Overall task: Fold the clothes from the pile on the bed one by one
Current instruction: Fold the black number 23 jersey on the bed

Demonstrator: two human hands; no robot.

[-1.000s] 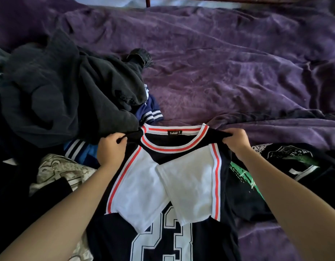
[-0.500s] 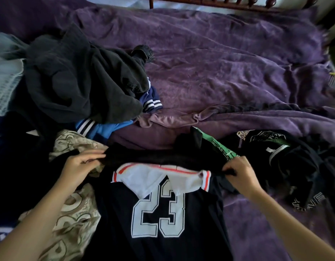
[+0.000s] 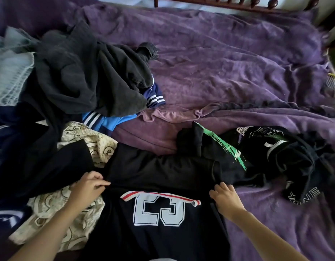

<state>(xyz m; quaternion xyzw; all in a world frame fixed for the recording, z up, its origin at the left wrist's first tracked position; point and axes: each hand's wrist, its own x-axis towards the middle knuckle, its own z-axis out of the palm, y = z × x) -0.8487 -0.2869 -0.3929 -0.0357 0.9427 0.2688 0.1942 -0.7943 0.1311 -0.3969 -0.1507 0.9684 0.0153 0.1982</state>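
Rumpled purple blanket (image 3: 228,68) below a dark wooden rail (image 3: 200,2)

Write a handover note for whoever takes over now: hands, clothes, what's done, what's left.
Left hand pinches the jersey's left edge; right hand grips its right edge.
The jersey lies nearest, its far part folded over toward the person.
Pile sits far left; black tees lie rumpled at right.
Done: one fold on the jersey. Left: finish it, then the pile.

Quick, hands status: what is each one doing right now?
Left hand: pinching the left edge of the black number 23 jersey.
Right hand: gripping the jersey's right edge.
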